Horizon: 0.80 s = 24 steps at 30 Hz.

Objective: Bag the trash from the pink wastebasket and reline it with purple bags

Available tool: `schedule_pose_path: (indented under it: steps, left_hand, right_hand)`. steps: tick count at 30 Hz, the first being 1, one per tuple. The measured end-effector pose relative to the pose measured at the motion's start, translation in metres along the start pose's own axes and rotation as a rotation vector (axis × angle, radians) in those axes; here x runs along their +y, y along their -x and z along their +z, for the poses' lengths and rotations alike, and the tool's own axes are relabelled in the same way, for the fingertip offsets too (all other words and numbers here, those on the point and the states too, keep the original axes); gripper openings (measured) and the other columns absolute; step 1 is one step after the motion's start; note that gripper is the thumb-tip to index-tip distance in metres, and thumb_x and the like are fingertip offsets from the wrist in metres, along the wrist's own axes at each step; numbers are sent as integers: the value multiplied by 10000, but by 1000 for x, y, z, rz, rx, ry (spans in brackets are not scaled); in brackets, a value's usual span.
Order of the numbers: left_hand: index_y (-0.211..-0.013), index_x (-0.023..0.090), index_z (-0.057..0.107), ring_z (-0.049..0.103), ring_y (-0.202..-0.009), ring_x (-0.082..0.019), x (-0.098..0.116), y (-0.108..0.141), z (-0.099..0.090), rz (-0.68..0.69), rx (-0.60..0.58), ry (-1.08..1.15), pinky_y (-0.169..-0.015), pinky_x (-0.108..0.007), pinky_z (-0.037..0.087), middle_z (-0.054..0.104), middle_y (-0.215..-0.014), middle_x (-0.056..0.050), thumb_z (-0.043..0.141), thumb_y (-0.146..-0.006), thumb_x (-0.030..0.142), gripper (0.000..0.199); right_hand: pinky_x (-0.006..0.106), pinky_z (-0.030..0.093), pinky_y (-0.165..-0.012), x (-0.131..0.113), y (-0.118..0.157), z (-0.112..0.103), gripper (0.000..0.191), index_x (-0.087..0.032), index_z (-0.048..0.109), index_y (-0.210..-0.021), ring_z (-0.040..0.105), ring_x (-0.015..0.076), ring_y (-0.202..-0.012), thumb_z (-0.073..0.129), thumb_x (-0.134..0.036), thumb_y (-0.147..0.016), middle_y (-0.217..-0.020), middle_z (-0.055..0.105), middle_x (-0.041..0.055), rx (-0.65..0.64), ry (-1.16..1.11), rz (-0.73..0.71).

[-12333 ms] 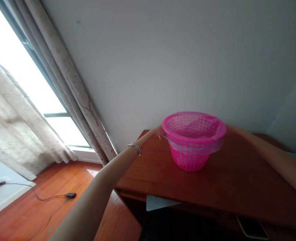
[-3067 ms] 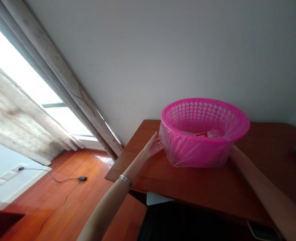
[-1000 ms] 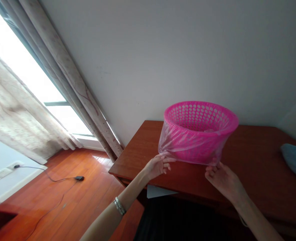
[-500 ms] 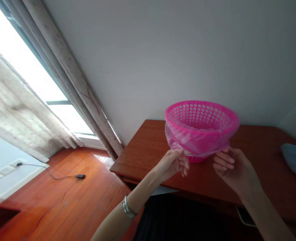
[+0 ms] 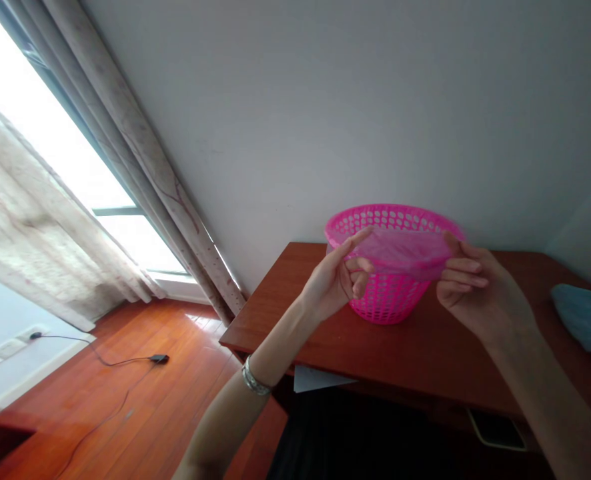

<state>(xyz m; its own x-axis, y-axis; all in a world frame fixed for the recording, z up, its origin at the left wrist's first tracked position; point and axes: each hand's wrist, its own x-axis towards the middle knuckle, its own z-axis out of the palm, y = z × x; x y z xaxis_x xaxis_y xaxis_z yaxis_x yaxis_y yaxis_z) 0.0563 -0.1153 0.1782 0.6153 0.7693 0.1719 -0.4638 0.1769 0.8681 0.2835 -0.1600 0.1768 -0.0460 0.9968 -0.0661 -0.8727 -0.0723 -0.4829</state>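
A pink basket (image 5: 388, 300) with a perforated wall stands upright on the brown table. A thin, see-through pink plastic bag (image 5: 400, 248) is stretched across the near side of its rim. At the bag's left end, my left hand (image 5: 336, 277) pinches the edge between thumb and forefinger, the other fingers curled. My right hand (image 5: 475, 287) grips the bag's right end at the rim, its fingers bent. Below the rim, the front wall of the basket shows bare between my hands.
The brown table (image 5: 275, 300) meets a grey wall. Blue cloth (image 5: 583, 317) lies at its right end. Under the tabletop are a phone-like object (image 5: 496, 430) and a pale sheet (image 5: 318, 379). A black adapter (image 5: 159, 359) with a cable lies on the floor.
Both hands have moved up from below the rim to its level, lifting the bag's near edge. The lower front of the basket, earlier covered by the bag, is now uncovered.
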Motion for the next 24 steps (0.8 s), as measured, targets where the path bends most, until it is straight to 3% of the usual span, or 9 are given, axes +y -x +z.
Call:
schedule_pose_path:
  steps: [3,5,8,10,13,16,18,20,24]
  left_hand:
    - [-1316,188,540,438,-423,-57,16,-3,0,107,151,-519,-415,-199,348,674,-739,-28,505,-902,443,487]
    - [-1235,171,605,511,-538,-86,21,-2,-1,255,352,-986,-501,-216,402,668,-780,-47,616,-835,418,470]
    - [-1191,206,639,590,-762,-156,20,-2,-5,421,566,-1533,-630,-270,455,654,-964,-76,693,-775,404,463]
    - [-1087,226,691,594,-833,-179,17,-5,-8,457,523,-1681,-663,-291,460,640,-1010,-73,661,-807,399,331]
    - [-865,202,729,587,-870,-173,17,-16,-11,553,401,-1668,-731,-295,463,652,-930,-57,616,-838,277,138]
    - [-794,163,703,586,-762,-134,25,-35,-13,572,350,-1456,-720,-274,462,670,-803,-40,589,-830,206,127]
    - [-774,141,677,567,-650,-108,33,-50,-15,491,297,-1256,-636,-245,450,647,-692,-22,573,-835,218,143]
    - [-767,126,653,532,-566,-88,43,-65,-19,392,234,-1094,-551,-219,414,602,-616,0,571,-832,223,142]
    - [-761,112,652,432,-475,-55,58,-90,-31,221,124,-1033,-458,-194,312,522,-553,28,608,-808,231,135]
  right_hand:
    - [106,356,-362,-5,3,6,319,-228,673,-1063,347,-9,-355,657,-182,-748,-505,451,-103,-6,156,-11]
    - [131,373,-381,-5,10,10,315,-238,685,-1014,406,13,-411,715,-227,-701,-549,497,-78,-15,390,-110]
    - [244,515,-597,-1,17,14,323,-260,686,-1035,588,113,-686,718,-328,-721,-801,644,6,-36,1030,-499]
    - [396,508,-868,1,14,15,422,-233,657,-1152,593,221,-978,677,-399,-765,-1061,641,82,-38,1554,-822]
    - [558,386,-989,1,-3,20,579,-128,598,-1267,463,365,-1189,628,-465,-796,-1301,514,184,45,2140,-1041]
    - [513,424,-889,-8,-25,31,339,-169,695,-1078,529,347,-1089,575,-378,-840,-1201,605,141,78,2375,-894]
    - [390,444,-782,-19,-37,40,239,-181,711,-878,603,244,-873,524,-329,-864,-943,683,90,-43,2327,-732]
    - [297,414,-656,-33,-49,46,269,-173,673,-799,572,151,-655,493,-358,-876,-726,658,47,-164,2166,-634]
    - [248,350,-527,-60,-72,46,302,-171,639,-850,487,99,-517,527,-452,-840,-617,597,8,-218,1923,-520]
